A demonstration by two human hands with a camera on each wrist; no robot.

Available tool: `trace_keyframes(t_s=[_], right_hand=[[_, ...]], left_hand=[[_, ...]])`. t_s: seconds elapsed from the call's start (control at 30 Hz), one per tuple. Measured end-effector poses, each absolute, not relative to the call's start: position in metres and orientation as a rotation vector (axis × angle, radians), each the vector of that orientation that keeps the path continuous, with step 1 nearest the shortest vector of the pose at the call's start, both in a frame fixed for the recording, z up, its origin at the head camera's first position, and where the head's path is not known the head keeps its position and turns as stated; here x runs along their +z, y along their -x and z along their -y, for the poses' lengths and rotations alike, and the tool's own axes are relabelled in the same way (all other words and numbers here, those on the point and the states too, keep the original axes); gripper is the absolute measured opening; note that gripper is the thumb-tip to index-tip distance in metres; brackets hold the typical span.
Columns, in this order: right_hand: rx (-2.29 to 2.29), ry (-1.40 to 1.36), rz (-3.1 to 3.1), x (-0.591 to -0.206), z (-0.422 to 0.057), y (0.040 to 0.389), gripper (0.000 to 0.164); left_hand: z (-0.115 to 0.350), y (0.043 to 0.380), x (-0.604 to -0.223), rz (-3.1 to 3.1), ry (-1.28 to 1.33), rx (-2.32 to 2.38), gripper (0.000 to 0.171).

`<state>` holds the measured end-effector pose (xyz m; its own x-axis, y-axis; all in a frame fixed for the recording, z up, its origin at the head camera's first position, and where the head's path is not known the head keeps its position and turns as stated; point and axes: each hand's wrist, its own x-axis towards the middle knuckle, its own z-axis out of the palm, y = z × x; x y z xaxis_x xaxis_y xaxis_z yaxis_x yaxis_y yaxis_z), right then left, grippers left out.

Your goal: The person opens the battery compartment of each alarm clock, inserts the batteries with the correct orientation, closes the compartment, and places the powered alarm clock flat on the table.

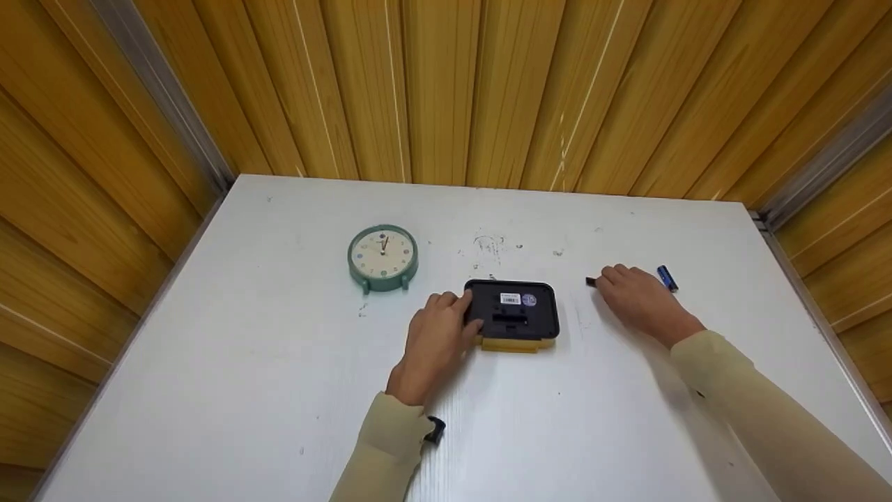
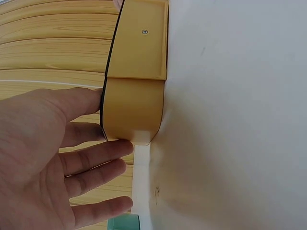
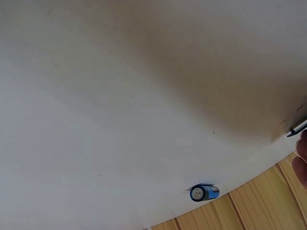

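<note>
A yellow-cased device with a black back panel [image 1: 540, 321] lies back side up on the white table, a white label and a round sticker on it. There is a dark slot in the panel. My left hand [image 1: 437, 331] touches the device's left edge, thumb and index fingertip at the panel and the other fingers spread, as the left wrist view shows on its yellow side [image 2: 134, 105]. Farther right, my right hand [image 1: 637, 300] pinches a small thin black piece [image 1: 591, 282] at the tabletop. Only a few right fingertips [image 3: 301, 167] show in the right wrist view.
A blue battery [image 1: 667, 278] lies just beyond my right hand, also seen in the right wrist view. A green round clock [image 1: 382, 258] lies face up at the left. Yellow wood-patterned walls [image 1: 446, 90] border the white table [image 1: 279, 362].
</note>
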<state>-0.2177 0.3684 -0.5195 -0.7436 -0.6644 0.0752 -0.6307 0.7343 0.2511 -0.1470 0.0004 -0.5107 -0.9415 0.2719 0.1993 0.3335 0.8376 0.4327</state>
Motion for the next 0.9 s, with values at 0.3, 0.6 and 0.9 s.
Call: trace_keyframes(t_s=[0.3, 0.6, 0.9], right_hand=[[-0.264, -0.989, 2.850, -0.522, -0.368, 0.216, 0.015], [-0.222, -0.906, 2.848, -0.518, -0.371, 0.218, 0.010], [-0.228, -0.769, 2.834, -0.512, -0.382, 0.220, 0.021]], left_hand=[[-0.001, 0.148, -0.511, 2.896, 0.477, -0.672, 0.049], [-0.001, 0.148, -0.510, 2.894, 0.473, -0.696, 0.050], [0.000, 0.147, -0.511, 2.860, 0.490, -0.695, 0.049]])
